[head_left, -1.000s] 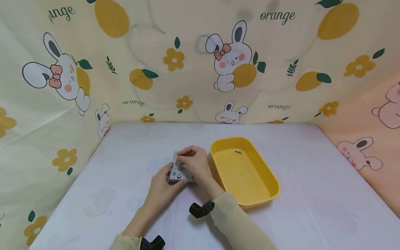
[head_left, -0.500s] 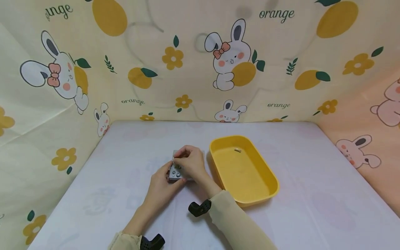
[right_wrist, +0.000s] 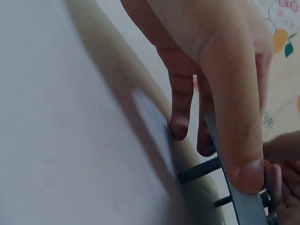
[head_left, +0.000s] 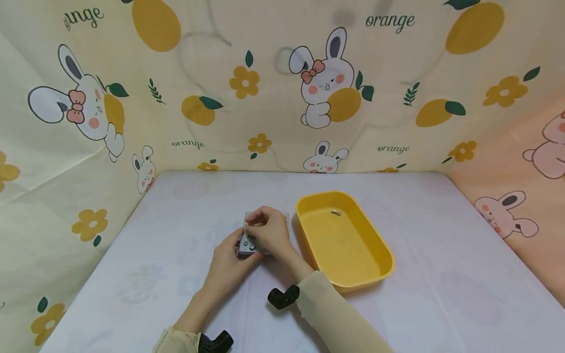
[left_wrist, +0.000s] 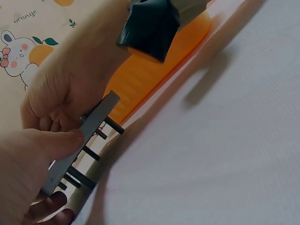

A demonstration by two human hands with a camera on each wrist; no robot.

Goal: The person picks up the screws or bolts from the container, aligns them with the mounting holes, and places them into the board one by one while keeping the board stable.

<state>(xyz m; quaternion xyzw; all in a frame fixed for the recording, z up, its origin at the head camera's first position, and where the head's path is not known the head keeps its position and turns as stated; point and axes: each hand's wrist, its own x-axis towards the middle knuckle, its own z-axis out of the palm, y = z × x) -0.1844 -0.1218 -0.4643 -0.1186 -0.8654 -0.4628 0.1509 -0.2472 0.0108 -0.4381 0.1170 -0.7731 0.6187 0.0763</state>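
Note:
A flat grey metal plate (left_wrist: 101, 111) has bolt heads on its upper face. Several threaded bolt shanks (left_wrist: 80, 178) stick out beneath it. My left hand (head_left: 227, 262) grips the plate by its near left side, the thumb lying along the edge and the fingers reaching around it. Over the plate's upper face, my right hand (head_left: 275, 235) pinches at one bolt with thumb and curled fingers; its fingertips mostly hide that bolt. In the right wrist view, a thick bolt shank (right_wrist: 199, 170) and bolt heads (right_wrist: 266, 199) show on opposite sides of the plate.
Right of the hands stands a yellow tray (head_left: 348, 255) with a small metallic piece or pieces (head_left: 336, 213) near its far end. White cloth (head_left: 132, 274) covers the table. Printed fabric (head_left: 265, 98) rises at the back and sides. Each wrist carries a black camera (head_left: 284, 296).
My right hand's fingertips have shifted slightly left over the plate, and their bend has changed a little. My left hand keeps its hold, and the tray stays in place.

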